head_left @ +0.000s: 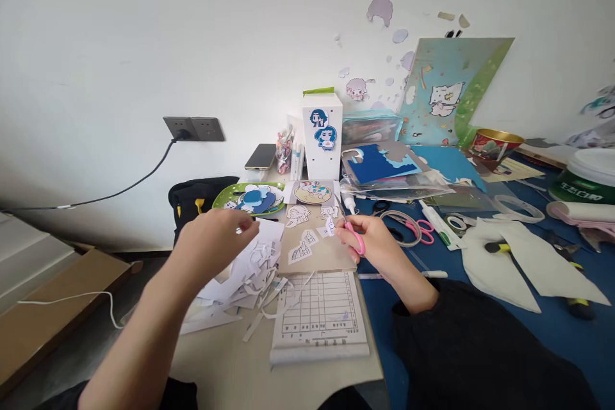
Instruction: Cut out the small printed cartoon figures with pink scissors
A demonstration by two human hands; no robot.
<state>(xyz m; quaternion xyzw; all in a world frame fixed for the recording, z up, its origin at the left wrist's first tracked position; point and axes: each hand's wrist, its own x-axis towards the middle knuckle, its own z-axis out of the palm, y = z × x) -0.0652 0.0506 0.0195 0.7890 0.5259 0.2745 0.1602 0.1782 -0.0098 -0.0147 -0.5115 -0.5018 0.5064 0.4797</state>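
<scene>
My right hand (368, 240) is closed around pink-handled scissors (355, 237), whose blades point away from me. A small white paper cutout (329, 227) with a line drawing is right beside its fingertips; I cannot tell whether they touch it. Over a heap of white paper scraps (257, 272) hovers my left hand (218, 234), fingers bent and slightly apart, with nothing visible in them. Several line-drawn cutouts (300, 252) lie on the beige board (331, 256). Behind them is a sheet with a round coloured picture (312, 192).
A printed table pad (321, 314) lies nearest me. A green tray (221, 200) holds blue cutouts. The white box (324, 166) stands against the wall. On the blue mat at right are another pair of pink scissors (425, 230), a glue tube (439, 224) and white cloths (494, 262).
</scene>
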